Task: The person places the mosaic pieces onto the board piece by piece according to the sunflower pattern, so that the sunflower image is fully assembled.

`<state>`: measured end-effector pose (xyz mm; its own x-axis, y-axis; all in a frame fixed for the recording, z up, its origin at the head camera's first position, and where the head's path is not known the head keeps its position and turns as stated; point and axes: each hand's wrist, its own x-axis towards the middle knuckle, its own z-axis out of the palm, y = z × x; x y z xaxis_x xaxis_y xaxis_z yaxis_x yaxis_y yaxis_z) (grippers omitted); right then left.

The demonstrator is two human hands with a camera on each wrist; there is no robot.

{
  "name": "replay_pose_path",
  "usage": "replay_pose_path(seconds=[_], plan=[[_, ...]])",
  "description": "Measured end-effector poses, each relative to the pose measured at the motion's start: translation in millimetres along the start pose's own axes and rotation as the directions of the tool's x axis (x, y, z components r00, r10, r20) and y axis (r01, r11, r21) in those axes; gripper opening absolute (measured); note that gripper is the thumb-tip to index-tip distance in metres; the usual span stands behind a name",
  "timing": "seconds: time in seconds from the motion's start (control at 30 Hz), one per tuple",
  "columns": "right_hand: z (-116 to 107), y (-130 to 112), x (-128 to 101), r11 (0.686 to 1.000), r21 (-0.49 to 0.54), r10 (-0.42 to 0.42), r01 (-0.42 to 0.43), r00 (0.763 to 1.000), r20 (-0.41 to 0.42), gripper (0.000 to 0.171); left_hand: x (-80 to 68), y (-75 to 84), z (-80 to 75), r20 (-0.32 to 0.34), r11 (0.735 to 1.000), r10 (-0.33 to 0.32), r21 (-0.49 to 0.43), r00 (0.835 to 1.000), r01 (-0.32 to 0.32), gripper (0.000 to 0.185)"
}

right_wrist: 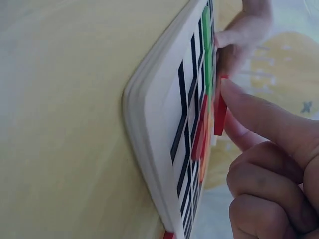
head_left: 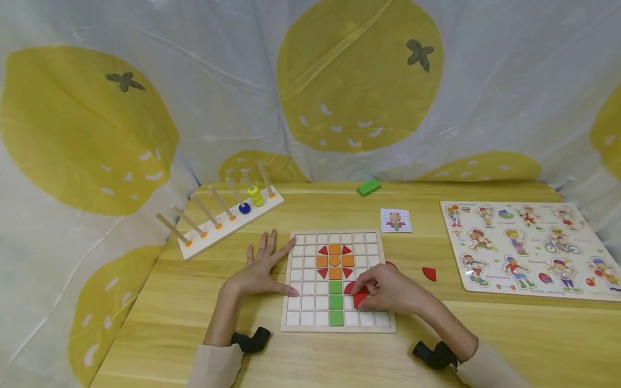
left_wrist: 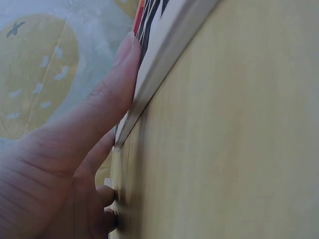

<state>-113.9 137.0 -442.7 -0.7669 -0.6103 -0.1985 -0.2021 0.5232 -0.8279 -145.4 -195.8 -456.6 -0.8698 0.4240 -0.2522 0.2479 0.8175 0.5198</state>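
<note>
Right now the right hand (head_left: pixel 388 293) pinches a small red piece (head_left: pixel 359 299) between thumb and fingertips and holds it over the grid board (head_left: pixel 310 318), just to the right of the green stem (head_left: pixel 336 302) of the flower picture. The wrist view shows the red piece (right_wrist: pixel 220 107) tipped up on its edge, not lying flat in a square. This hand is the nearer one; the stem sits just to its left. The left hand (head_left: pixel 262 267) lies flat and open on the wooden table (head_left: pixel 485 345), fingers straight, its thumb touching the board's left edge. Another red piece (head_left: pixel 429 274) lies on the table, near the right hand, between the board and the people puzzle (head_left: pixel 529 248).
</note>
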Motion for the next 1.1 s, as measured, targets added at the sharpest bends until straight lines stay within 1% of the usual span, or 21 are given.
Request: replay_pose_path(seconds=[0.17, 0.4, 0.7, 0.93, 1.1], plan=[[6.5, -2.3, 7.1, 1.000, -0.021, 0.015, -0.015, 1.000, 0.006, 0.016, 1.0, 0.6, -0.7, 0.005, 1.000, -0.003, 0.013, 1.000, 0.003, 0.117], [8.3, 0.7, 9.9, 0.999, -0.019, 0.041, -0.041, 0.999, -0.004, 0.017, 1.4, 2.9, -1.7, 0.006, 0.999, -0.023, 0.024, 1.000, 0.023, 0.118], [10.4, -1.5, 15.0, 0.995, -0.094, 0.014, -0.019, 0.998, -0.055, 0.015, 4.5, 2.2, -4.4, 0.021, 0.999, -0.037, 0.012, 0.999, 0.036, 0.120], [7.3, 0.2, 11.7, 0.999, -0.039, 0.026, -0.028, 0.999, -0.042, 0.016, 5.3, -0.2, -3.4, 0.021, 1.000, -0.023, 0.017, 1.000, 0.023, 0.120], [7.2, 0.9, 10.5, 0.999, -0.042, 0.020, -0.022, 0.999, -0.045, 0.015, 4.5, -0.9, -1.7, 0.011, 1.000, -0.011, 0.014, 1.000, 0.011, 0.121]])
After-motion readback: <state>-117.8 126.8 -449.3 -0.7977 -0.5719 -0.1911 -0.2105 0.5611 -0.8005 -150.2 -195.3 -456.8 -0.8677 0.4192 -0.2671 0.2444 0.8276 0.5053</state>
